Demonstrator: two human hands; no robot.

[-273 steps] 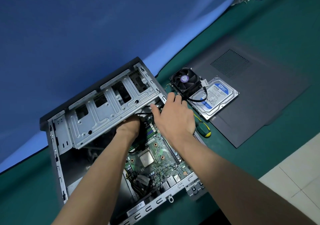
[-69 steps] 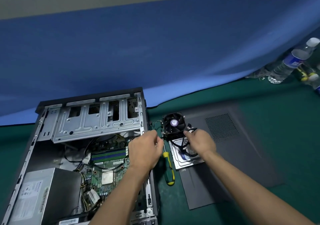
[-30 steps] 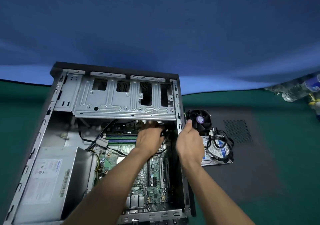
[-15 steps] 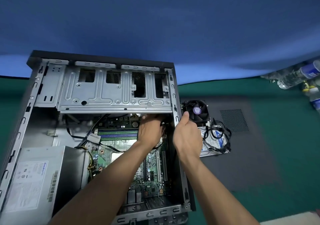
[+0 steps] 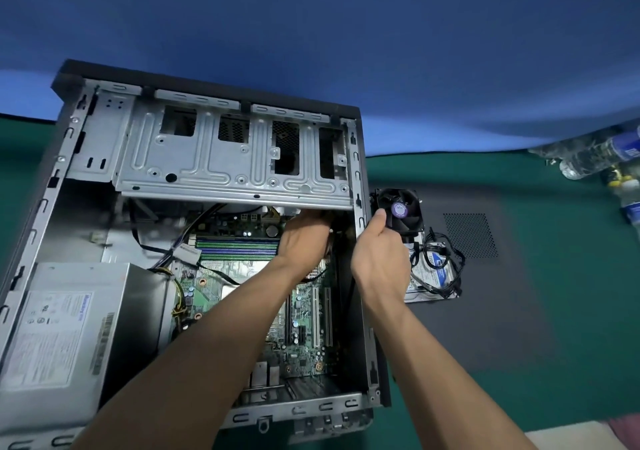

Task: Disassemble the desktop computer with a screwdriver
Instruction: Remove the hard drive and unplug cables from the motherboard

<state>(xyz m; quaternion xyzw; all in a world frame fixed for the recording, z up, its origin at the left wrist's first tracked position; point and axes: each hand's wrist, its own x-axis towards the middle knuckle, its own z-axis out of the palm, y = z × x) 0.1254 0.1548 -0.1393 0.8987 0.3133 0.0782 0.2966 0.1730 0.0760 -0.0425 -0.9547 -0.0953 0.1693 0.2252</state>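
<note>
The open desktop case (image 5: 360,172) lies on its side, with the green motherboard (image 5: 304,314) exposed inside. My left hand (image 5: 304,238) reaches in under the lower edge of the silver drive cage (image 5: 225,159), and its fingertips are hidden there beside a black cable. My right hand (image 5: 381,262) grips the case's right side wall, thumb pointing up on the outside. No screwdriver shows in this view.
A grey power supply (image 5: 69,339) fills the case's lower left. Right of the case, a black fan (image 5: 403,212) and a hard drive (image 5: 436,276) under loose black cables lie on the dark side panel (image 5: 502,304). Plastic bottles (image 5: 595,155) stand far right on the green table (image 5: 571,363).
Both hands left the fan and hard drive, where black cables now lie, and went to the case. Over the last second they have hardly moved.
</note>
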